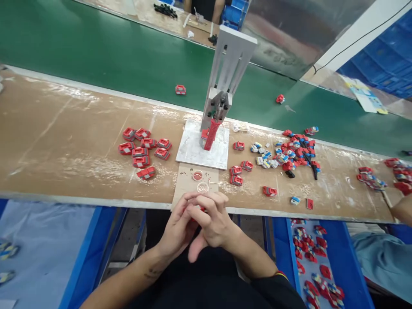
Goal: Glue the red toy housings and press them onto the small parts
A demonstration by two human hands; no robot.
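While the left hand [178, 226] and the right hand [213, 219] meet in front of the press [221, 107], at the near edge of the table [64, 128], their fingers curl in against each other and pinch a small red part [202, 209]. It is mostly hidden, with only a sliver of red showing between the fingertips. The right hand lies partly over the left. Between the hands and the press sits a cardboard pad [188, 189] carrying a small dish of red stuff [197, 175], a clear dish [202, 186] and a thin stick [215, 183]. The press stands upright on a grey base plate [193, 150], with a red stack [210, 135] under its head. To the left of the press lies a cluster of red parts [143, 148]; to its right, a few single pieces and then a mixed pile of red, blue and white parts [291, 150]. Behind the press runs a green belt [96, 47] with two red pieces on it, one left [180, 89] and one right [280, 98]. Far right of the press, another person's forearm [401, 209] rests at the table edge, and a blue bin [341, 257] below it holds more red parts.
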